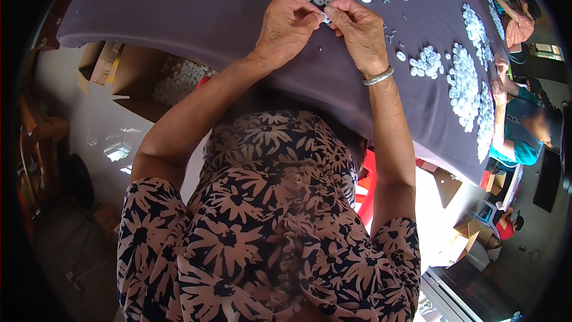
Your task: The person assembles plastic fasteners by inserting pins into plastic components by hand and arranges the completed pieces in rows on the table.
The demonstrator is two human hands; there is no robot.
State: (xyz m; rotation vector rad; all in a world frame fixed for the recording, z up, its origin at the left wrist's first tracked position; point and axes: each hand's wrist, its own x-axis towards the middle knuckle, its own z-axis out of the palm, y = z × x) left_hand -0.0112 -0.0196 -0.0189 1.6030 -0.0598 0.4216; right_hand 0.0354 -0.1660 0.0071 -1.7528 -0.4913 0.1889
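L hand (285,27) & R hand (361,28), digits nearly closed, pinch sm. white pc. (326,18) btwn them; slack grip could drop it on near side of dark cloth (179,21).

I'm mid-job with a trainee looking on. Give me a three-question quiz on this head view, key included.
1. Which wrist wears the silvery bracelet?
2. True or false: the left hand and right hand lie flat on the dark cloth, well apart.
3. Where is the open cardboard box with white pieces inside?
a) On top of the cloth
b) Below the tabletop, to the person's left
c) In the person's lap

Key:
1. The right.
2. False; their fingertips come together at a small white piece.
3. b
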